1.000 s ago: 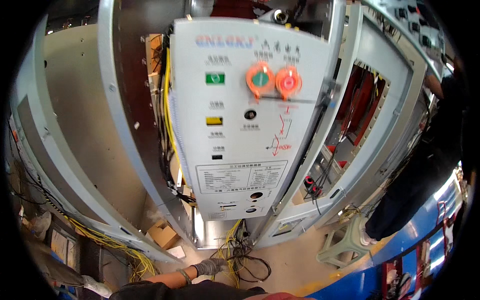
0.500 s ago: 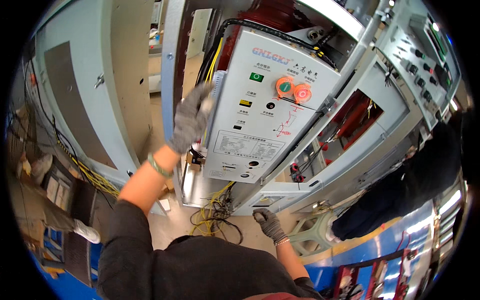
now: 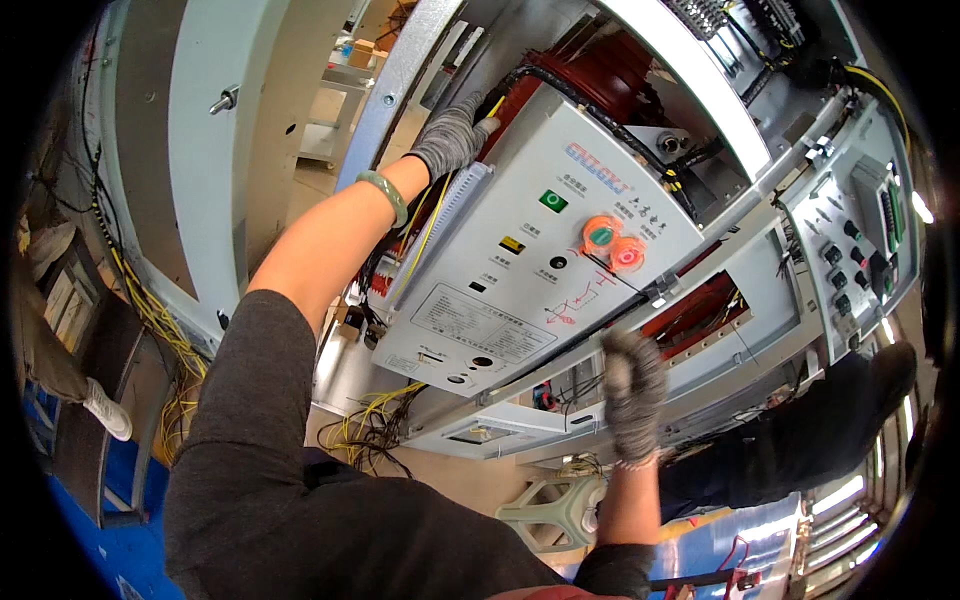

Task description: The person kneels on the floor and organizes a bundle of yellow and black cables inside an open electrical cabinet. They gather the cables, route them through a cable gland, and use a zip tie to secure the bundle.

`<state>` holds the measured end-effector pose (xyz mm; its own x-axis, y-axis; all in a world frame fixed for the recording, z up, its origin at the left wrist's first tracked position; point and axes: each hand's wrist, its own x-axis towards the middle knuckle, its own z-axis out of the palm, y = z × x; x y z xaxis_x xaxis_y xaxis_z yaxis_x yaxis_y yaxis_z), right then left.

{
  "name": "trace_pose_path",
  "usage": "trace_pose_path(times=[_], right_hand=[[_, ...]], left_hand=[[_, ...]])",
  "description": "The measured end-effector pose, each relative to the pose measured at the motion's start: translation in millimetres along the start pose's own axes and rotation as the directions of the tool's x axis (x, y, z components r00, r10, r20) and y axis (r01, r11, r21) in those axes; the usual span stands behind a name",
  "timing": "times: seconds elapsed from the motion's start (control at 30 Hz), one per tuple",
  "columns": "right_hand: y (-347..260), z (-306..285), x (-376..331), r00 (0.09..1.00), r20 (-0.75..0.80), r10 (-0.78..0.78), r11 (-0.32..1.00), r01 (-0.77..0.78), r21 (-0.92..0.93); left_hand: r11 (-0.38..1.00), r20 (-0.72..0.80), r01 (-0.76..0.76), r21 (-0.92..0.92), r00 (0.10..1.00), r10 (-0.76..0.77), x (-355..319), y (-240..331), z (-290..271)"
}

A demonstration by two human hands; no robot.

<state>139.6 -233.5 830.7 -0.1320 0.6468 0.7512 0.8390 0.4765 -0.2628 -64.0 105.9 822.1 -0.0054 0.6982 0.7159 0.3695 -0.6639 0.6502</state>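
My left hand [image 3: 452, 140], in a grey knit glove, is at the upper left edge of a light grey control panel [image 3: 470, 235]. Its fingers close round yellow wires [image 3: 428, 240], which show above and below the glove. The panel carries a green indicator [image 3: 553, 201], and two round buttons [image 3: 614, 243], one green and one red, under orange covers. In front of the panel's lower right side hangs my right hand [image 3: 632, 395], gloved alike and touching nothing I can see. Its fingers look curled but are smeared by motion.
A pale cabinet door [image 3: 225, 150] stands at the left. Beyond the right hand are an open cabinet door with switches [image 3: 850, 265] and a person's dark-clothed legs [image 3: 780, 440]. Tangled cables [image 3: 370, 425] and a pale green stool [image 3: 550, 515] are on the floor.
My left hand has moved up and right along the panel's edge to the wires near its top. My right hand has risen from low down to beside the panel. The view has shifted.
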Motion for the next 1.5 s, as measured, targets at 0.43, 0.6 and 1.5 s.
trace_pose_path(times=[0.43, 0.6, 1.5], right_hand=[[-30, 92, 313, 0.911, 0.405, 0.071, 0.909, 0.108, -0.402], [1, 108, 338, 0.829, 0.55, 0.1, 0.873, 0.192, -0.448], [20, 91, 327, 0.855, 0.489, 0.175, 0.972, -0.07, -0.225]], left_hand=[[0.994, 0.132, -0.078, 0.073, 0.989, 0.067, -35, 5, -19], [0.97, 0.219, 0.056, -0.237, 0.976, -0.003, -82, -14, -51], [0.811, 0.122, 0.074, -0.581, 0.992, -0.003, 10, 4, -12]])
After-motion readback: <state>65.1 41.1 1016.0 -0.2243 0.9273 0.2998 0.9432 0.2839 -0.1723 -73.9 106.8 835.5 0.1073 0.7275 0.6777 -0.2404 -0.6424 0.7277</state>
